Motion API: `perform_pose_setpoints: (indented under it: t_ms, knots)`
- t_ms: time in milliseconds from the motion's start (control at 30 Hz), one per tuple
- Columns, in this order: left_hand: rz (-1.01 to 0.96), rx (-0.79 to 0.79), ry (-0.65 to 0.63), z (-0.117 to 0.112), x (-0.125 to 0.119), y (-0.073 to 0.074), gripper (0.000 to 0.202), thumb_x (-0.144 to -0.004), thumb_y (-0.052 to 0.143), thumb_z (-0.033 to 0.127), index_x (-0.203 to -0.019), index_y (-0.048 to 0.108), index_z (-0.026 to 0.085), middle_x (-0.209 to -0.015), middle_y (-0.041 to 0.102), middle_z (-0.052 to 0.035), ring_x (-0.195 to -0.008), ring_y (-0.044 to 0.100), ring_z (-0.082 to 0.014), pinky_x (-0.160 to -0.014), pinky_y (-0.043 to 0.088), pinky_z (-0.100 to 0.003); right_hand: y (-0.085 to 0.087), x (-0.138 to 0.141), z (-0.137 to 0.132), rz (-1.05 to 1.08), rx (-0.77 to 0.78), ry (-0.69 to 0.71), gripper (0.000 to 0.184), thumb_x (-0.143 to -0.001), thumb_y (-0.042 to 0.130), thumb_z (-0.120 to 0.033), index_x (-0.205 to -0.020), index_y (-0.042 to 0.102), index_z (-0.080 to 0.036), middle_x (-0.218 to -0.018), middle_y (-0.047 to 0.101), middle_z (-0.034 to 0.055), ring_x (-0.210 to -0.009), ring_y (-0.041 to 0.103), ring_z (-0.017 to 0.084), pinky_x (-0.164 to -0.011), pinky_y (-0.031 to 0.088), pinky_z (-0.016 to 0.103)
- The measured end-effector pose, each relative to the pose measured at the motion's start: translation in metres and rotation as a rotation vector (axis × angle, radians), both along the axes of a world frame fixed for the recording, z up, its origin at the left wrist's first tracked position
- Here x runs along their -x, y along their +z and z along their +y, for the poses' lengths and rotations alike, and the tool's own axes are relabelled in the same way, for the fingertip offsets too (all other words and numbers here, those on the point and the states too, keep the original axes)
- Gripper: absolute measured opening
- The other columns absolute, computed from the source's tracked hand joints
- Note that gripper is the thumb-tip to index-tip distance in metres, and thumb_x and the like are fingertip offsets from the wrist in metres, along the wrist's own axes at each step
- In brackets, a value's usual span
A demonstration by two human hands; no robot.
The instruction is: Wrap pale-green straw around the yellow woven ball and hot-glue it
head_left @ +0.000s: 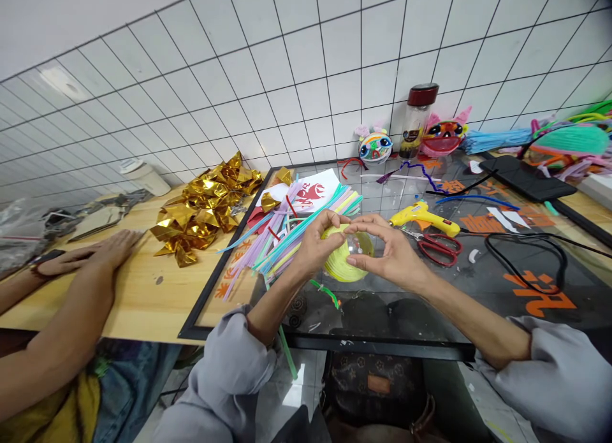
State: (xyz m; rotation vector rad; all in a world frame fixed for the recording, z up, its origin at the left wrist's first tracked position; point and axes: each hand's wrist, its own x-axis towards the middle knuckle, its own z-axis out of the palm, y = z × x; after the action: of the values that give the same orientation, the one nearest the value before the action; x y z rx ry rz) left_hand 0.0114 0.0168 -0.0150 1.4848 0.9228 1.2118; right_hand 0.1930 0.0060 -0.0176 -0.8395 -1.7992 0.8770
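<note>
White wall tiles with dark grout fill the top of the frame. Below them a glass-topped bench (478,303) in a black frame runs to the right, and a wooden bench (143,290) lies at the left.

Large orange characters (540,293) are printed on the glass, partly covered and not readable from this angle. The dark label on the red-lidded jar (415,121) at upper centre is too small to read. A white sheet (315,189) bears a red cut-out figure without legible words.

At the middle of the frame, just above the glass, both hands close on a yellow-green round piece (342,264). The left hand (315,245) wraps its left side, fingers (335,218) curled over the top. The right hand (389,252) pinches it from the right, its fingers (356,225) bent and touching the left fingertips, thumb pressed on the front.

A bundle of pastel sticks (287,239) lies just left of the hands. A yellow glue gun (423,217) and red-handled scissors (442,245) lie just to the right, with a black cable (526,252) beyond them. Crumpled gold foil (205,207) sits on the wooden bench, where another person's hand (102,252) rests flat at far left.
</note>
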Motion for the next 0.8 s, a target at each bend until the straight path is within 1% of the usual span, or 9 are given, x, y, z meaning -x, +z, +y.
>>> perform_pose_setpoints:
  t_ms: [367,600,733,800]
  knots:
    - [0.009,0.009,-0.001,0.0014,0.0012,-0.0015,0.021,-0.070,0.063,0.028,-0.084,0.048,0.021,-0.110,0.067,-0.0050,-0.106,0.063,-0.0209,-0.092,0.046,-0.032,-0.0024,-0.0006,0.0005,0.018,-0.002,-0.003,0.044,-0.072,0.086,-0.035,-0.114,0.075,-0.029,-0.117,0.065,0.0070,-0.120,0.060,0.029,-0.110,0.044,0.052]
    - [0.052,-0.017,0.002,0.0009,0.0019,-0.0002,0.016,-0.071,0.062,0.027,-0.084,0.054,0.021,-0.109,0.068,-0.0044,-0.106,0.062,-0.0211,-0.092,0.046,-0.032,-0.0008,-0.0010,0.0001,-0.015,0.015,0.008,0.056,-0.072,0.086,-0.039,-0.126,0.071,-0.030,-0.119,0.065,0.0064,-0.120,0.060,0.029,-0.110,0.044,0.052]
    - [0.088,-0.021,0.023,-0.0005,0.0031,0.0009,0.017,-0.072,0.061,0.029,-0.084,0.054,0.020,-0.115,0.069,-0.0054,-0.106,0.062,-0.0217,-0.093,0.046,-0.033,-0.0012,-0.0008,-0.0020,-0.032,-0.034,-0.046,0.060,-0.072,0.085,-0.037,-0.129,0.068,-0.028,-0.119,0.065,0.0077,-0.120,0.060,0.030,-0.107,0.046,0.052]
    - [0.091,-0.019,0.028,-0.0012,0.0033,0.0019,0.017,-0.072,0.062,0.029,-0.083,0.054,0.020,-0.115,0.069,-0.0060,-0.108,0.062,-0.0223,-0.094,0.045,-0.033,-0.0027,-0.0005,-0.0037,-0.038,-0.086,-0.098,0.057,-0.072,0.085,-0.037,-0.125,0.068,-0.027,-0.119,0.065,0.0084,-0.120,0.060,0.031,-0.106,0.045,0.053]
